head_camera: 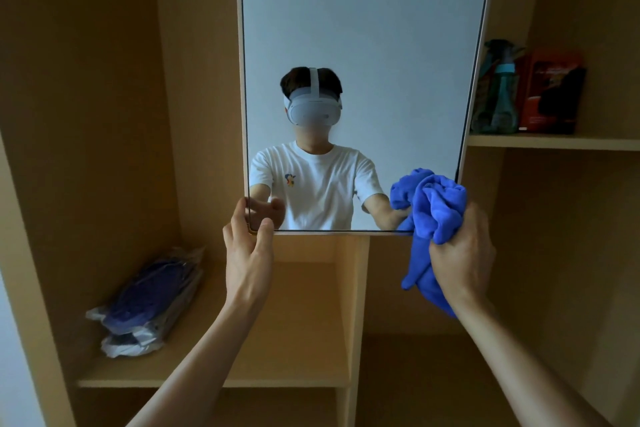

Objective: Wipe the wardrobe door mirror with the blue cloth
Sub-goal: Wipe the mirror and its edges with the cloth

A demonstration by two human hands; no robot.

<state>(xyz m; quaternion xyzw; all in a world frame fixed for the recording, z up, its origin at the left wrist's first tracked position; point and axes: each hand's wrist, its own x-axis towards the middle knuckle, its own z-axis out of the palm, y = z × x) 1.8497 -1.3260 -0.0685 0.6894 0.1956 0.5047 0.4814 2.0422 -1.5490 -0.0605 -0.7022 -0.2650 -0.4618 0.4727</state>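
The light-brown wooden wardrobe (pixel 104 114) stands open. Its tall rectangular glass mirror (pixel 363 28), fixed to the swung-out door, faces the person. The crumpled blue microfibre cloth (pixel 436 208) is at the mirror's lower right corner, bunched into a thick wad that touches the glass, with a tail hanging below the bottom edge. The right hand (pixel 464 253) has its grip clenched around this blue cloth from behind. The left hand (pixel 247 253) has its grip closed on the mirror's lower left corner, thumb on the front face and fingers round the side edge, which braces the door.

The wiping appears to be at the bottom corner. How much of the glass is already done cannot be told, as no smears show. To wipe well, the person would likely flatten the wad so a broad face meets the glass, press evenly, and run overlapping strokes across and upward. The bracing hand should hold firm so the door does not swing away. Its thumb may leave a print worth wiping last. A teal plastic spray bottle (pixel 498 90) stands on the right-hand shelf (pixel 554 141), well apart from the cloth, should moisture be needed.
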